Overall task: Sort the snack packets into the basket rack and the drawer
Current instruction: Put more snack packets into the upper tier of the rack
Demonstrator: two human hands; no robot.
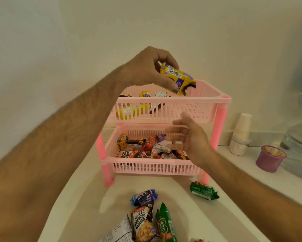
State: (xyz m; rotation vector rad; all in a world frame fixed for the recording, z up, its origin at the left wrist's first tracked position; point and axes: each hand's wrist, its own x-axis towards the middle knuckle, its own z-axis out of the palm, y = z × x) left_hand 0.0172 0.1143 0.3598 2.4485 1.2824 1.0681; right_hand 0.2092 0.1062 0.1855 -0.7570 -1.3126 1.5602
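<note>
A pink two-tier basket rack [223, 100] stands on the white counter against the wall. My left hand [146, 67] holds a yellow and purple snack packet [179, 78] just above the top basket, which contains a few packets at its left. My right hand [188, 140], blurred and with fingers spread, hovers in front of the lower basket [146, 167] and holds nothing. The lower basket is full of several mixed packets. Loose on the counter in front lie a blue packet [144, 197], a salted peanuts packet [144, 224], a tall green packet [166, 224] and a small green packet [204, 191]. No drawer is in view.
A stack of white paper cups [240, 133] and a purple cup of wooden sticks [270, 160] stand to the right of the rack. A large clear water bottle [300, 142] fills the far right. A white packet [118, 232] lies at the bottom edge.
</note>
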